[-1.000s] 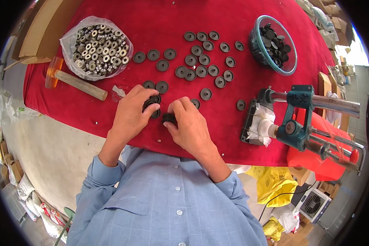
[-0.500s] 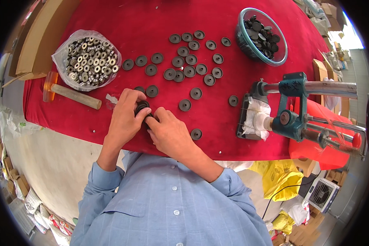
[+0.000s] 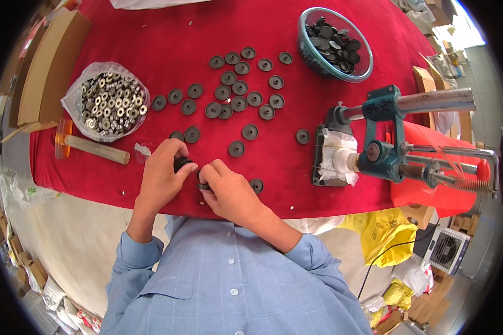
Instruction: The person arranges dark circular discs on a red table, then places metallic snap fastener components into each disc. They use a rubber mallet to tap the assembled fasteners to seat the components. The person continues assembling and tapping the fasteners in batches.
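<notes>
My left hand (image 3: 163,170) is closed round dark round plastic discs (image 3: 181,163), partly hidden by the fingers and thumb. A short gap to the right, my right hand (image 3: 226,188) pinches another black disc (image 3: 203,186) between thumb and fingers, seen mostly edge-on. Beyond the left fingertips lie two loose discs, the clearer one a dark grey disc (image 3: 191,134) with a raised hub. Another loose disc (image 3: 256,185) rests just right of my right hand. Several more such discs (image 3: 238,104) are spread over the red cloth (image 3: 285,167).
A plastic bag of metal bearings (image 3: 110,103) stands at left, beside a hammer (image 3: 95,148) with an orange head. At right is a green hand press (image 3: 380,134) with a padded base. A clear tub (image 3: 304,50) of black discs sits far right, and a cardboard box (image 3: 50,67) far left.
My hands have drawn apart, and a black disc now shows in the right fingers, away from those in the left. The whole view has shifted, so the table things appear farther left.
</notes>
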### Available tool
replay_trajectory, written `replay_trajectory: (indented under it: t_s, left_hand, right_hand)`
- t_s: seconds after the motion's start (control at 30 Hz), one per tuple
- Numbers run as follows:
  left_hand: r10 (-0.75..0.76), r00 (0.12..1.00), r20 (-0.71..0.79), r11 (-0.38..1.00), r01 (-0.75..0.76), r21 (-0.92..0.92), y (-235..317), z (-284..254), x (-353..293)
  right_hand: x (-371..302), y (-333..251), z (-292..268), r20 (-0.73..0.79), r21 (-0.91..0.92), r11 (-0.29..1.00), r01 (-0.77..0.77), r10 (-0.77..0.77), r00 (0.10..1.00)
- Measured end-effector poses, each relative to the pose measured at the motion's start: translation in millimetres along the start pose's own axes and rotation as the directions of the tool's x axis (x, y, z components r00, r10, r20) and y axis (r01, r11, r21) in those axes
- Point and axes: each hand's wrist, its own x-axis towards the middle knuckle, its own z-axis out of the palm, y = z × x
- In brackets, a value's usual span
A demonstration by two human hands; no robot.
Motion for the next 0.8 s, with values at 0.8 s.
replay_trajectory:
  t_s: [0.8]
  left_hand:
    - [0.311, 0.945, -0.098, 0.943, -0.32, -0.087, 43.0, -20.2, 138.4]
  right_hand:
    - [73.3, 65.5, -150.8, -0.628, -0.332, 0.94, -0.082, -0.155, 0.762]
